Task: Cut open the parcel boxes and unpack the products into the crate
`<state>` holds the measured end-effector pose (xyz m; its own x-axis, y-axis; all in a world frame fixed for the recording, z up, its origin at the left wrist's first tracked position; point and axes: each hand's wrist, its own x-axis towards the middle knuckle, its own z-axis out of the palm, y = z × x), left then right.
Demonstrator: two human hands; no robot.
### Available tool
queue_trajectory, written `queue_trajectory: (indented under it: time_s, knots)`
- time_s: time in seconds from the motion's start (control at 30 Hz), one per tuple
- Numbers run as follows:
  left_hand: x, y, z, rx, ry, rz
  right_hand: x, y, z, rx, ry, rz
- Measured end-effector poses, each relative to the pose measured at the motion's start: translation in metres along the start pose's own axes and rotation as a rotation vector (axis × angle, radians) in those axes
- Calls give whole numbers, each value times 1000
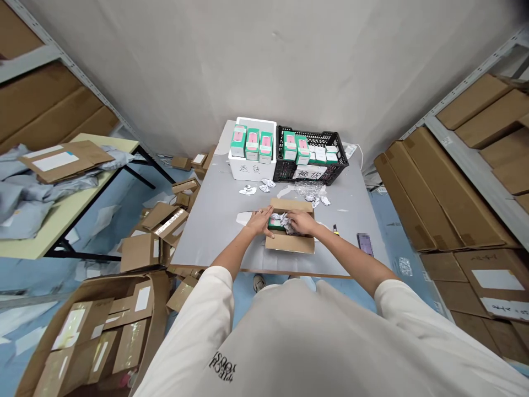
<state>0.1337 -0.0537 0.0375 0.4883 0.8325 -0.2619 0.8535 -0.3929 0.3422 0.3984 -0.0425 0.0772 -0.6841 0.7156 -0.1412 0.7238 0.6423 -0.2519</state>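
An open cardboard box [290,244] with its flaps folded out sits near the table's front edge. My left hand [260,220] grips its left end, thumb and fingers on the side. Reaching in from the right, my right hand [302,221] is closed on crumpled paper [285,221] inside the box; its fingertips are partly hidden. Below the paper, part of a green box [275,225] shows.
Behind stand a white bin [252,170] and a black crate [285,173], both holding green-and-pink boxes. Paper scraps [248,190], bubble wrap [308,190], a yellow-black cutter [335,229] and a phone [365,243] lie on the grey table [206,231]. Cartons flank both sides.
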Motion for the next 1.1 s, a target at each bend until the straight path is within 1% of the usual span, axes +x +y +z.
queue_trajectory:
  time_s: [0.07,0.13,0.2,0.33,0.4,0.47,0.53,0.6,0.67,0.73,0.87,0.97,1.1]
  knots:
    - [1,-1,3,-1,8,-5,24,-15,10,14,-73,-26]
    - [3,-3,5,0,13,-2,41,-24,21,8,-120,14]
    - [5,-5,7,5,4,-10,51,-28,32,5,-166,77]
    - [6,-9,10,0,9,-2,53,-29,44,49,-293,194]
    - [5,-9,10,2,8,-5,50,-28,45,83,-357,193]
    - [5,-9,10,7,3,-11,48,-28,45,107,-388,168]
    - [5,-8,9,9,-1,-13,48,-27,43,110,-345,184]
    - [5,-8,7,8,-5,-10,49,-28,42,78,-250,260]
    - [5,-7,6,3,-15,-6,50,-28,43,31,-193,340]
    - [5,-6,4,-1,-29,-6,50,-29,47,-20,-195,392]
    - [5,-2,0,-7,-59,-25,46,-30,56,-86,-199,399]
    - [6,1,-2,-7,-69,-34,46,-29,59,-79,-196,400]
    - [6,3,-6,-2,-81,-42,53,-28,60,-50,-233,420]
